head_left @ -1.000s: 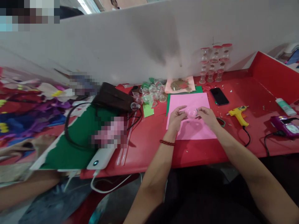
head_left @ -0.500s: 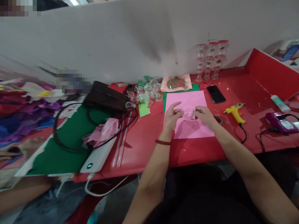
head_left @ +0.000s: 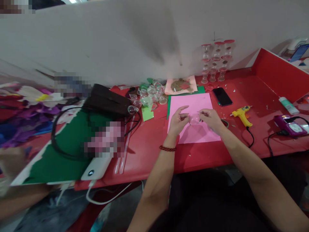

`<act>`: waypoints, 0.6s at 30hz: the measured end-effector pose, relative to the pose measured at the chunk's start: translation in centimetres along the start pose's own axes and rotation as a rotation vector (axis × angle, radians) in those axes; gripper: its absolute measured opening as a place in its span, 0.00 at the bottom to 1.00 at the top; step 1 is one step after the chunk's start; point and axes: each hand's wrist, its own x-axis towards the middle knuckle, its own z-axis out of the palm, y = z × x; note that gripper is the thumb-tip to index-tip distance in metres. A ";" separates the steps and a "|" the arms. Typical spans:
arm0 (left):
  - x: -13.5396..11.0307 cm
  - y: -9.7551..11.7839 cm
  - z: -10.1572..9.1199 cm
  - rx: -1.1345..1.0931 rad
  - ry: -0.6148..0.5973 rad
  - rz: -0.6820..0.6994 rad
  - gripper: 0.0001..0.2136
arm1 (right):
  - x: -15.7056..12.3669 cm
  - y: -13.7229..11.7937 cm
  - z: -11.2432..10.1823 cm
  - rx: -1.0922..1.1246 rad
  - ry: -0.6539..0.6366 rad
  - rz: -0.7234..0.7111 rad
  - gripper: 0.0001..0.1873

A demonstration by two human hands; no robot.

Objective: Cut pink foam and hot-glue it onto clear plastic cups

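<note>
A small clear plastic cup (head_left: 194, 119) is held just above a pink sheet of paper (head_left: 198, 137). My left hand (head_left: 179, 121) pinches its left side between thumb and fingers. On the opposite side, my right hand (head_left: 209, 119) grips the cup's rim with bent fingers. The pink paper shows through the clear plastic, so its exact outline is hard to make out. Behind my hands, to the left, lies a pile of similar clear cups (head_left: 152, 95). Farther back stand joined hourglass-shaped cup pieces (head_left: 213, 62) with red discs.
On the right are a black phone (head_left: 222, 96), a yellow glue gun (head_left: 242, 116), a purple power box (head_left: 289, 125) and a bottle (head_left: 288, 105). Leftward lie a dark brown bag (head_left: 108, 100), cables and a white power bank (head_left: 96, 168). Another person's arm (head_left: 23, 201) is at lower left.
My right hand's fingers have shifted slightly up and left along the cup's rim. The cup has tilted a little between my hands. The other person's hand at the left has moved.
</note>
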 end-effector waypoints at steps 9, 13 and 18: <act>-0.2 0.1 0.3 -0.038 0.073 0.065 0.31 | -0.1 -0.3 -0.2 0.101 -0.044 0.023 0.08; -0.3 0.1 0.3 -0.029 0.066 0.057 0.30 | -0.1 -0.1 -0.1 0.098 -0.071 0.045 0.08; -0.3 0.2 0.4 -0.120 0.048 0.031 0.29 | -0.2 -0.4 -0.1 0.073 0.012 0.017 0.08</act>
